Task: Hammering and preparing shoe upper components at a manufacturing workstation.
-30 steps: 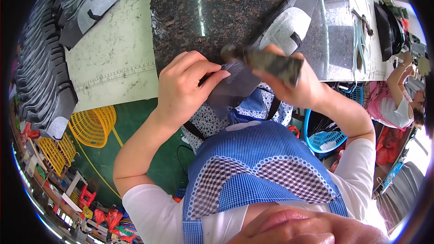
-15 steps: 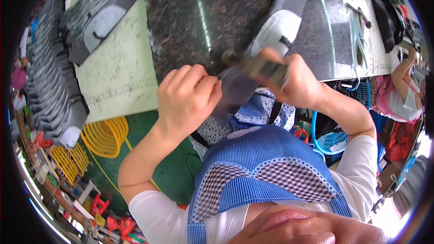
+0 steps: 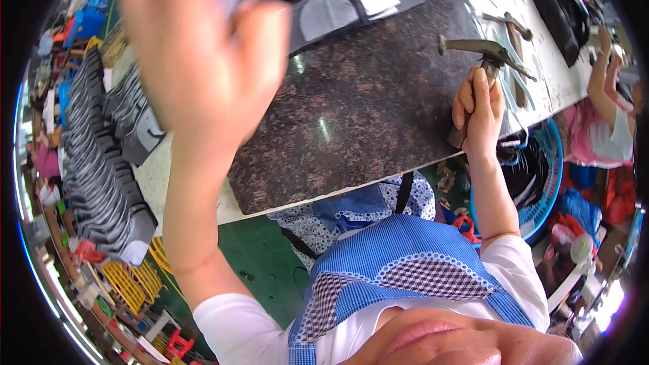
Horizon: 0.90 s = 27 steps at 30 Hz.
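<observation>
A: Principal item?

B: One dark grey piece, with white half-round patch and black tab. Location: far edge of the speckled stone slab, itself laid on the white bench.

A: Long axis?

B: Oblique. Left end closer to the wearer; right end farther off, at the slab's far right corner.

A: Left hand?

B: One, blurred, high over the slab's far left part. Fingers seem partly curled; whether anything is in them, cannot tell. It overlaps the left end of the piece in view; contact not determinable.

A: Right hand?

B: One, at the slab's right edge, towards the near right corner. Closed round the handle of a hammer; head uppermost, round face to the left, tapered end to the right.

A: Nearer hand?

B: The left. From it, the piece extends rightward and away. From the right hand, the same piece lies to the far left, well apart, with bare stone between.

A: Adjacent stock?

B: A second hammer, beyond the slab's right edge; a stack of grey pieces, at the bench's left end.
</observation>
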Tool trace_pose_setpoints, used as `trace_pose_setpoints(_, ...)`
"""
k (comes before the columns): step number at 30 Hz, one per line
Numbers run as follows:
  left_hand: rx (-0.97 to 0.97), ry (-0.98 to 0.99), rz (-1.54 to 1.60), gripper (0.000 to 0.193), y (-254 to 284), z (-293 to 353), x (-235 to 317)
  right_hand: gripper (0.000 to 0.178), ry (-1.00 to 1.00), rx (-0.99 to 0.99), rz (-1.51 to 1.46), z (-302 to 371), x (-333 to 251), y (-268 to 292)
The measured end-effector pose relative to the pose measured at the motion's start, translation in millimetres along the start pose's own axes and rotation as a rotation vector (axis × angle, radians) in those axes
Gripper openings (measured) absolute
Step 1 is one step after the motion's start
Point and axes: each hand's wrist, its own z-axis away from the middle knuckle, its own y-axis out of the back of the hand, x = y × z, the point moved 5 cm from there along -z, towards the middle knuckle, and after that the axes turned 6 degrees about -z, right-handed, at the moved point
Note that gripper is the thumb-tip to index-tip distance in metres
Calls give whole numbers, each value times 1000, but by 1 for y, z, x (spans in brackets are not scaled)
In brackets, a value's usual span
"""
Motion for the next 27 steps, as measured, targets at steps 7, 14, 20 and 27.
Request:
trace_pose_setpoints(7,-52,-315,39,67,-92,30,-14,20,43,13,22,-6,12,28)
trace_pose_setpoints(14,-125,358,-792,62,57,163,-187,17,30,-39,85,-5,4,10)
trace_pose_setpoints(20,-248,310,-693,52,75,184,-190,17,10,-63,185,-8,5,12)
trace_pose_setpoints(27,-523,748,-203,33,92,181,-200,13,19,-57,202,-8,4,6)
